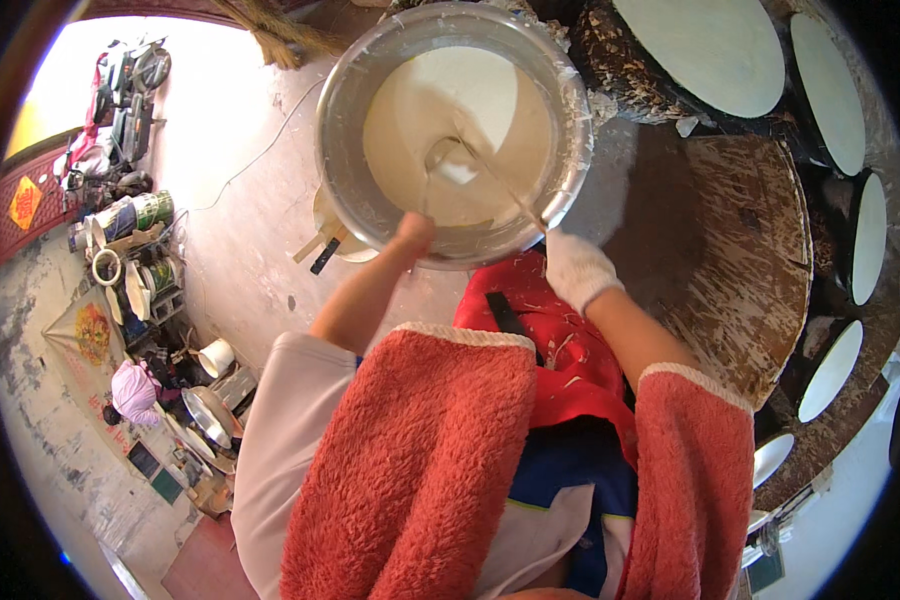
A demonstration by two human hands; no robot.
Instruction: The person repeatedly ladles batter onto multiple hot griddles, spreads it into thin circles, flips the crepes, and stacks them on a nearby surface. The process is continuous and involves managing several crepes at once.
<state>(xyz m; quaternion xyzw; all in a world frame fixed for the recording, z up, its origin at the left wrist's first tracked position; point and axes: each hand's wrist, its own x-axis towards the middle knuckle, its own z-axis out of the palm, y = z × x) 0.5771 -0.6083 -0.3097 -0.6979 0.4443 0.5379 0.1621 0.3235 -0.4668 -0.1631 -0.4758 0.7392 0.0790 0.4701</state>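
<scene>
1. Centrally in the head view, a large metal basin holds creamy, pale liquid, its surface below the rim.
2. The gloved right hand is closed around a thin stick, which slants over the basin's near rim toward the liquid.
3. The bare left hand, blurred, is closed around a thin handle at the basin's near side.
4. Farther left, a white tub stands near a silvery round dish; their contents cannot be told.

The basin is silver, its liquid cream-white, the towel plain coral-red.
</scene>
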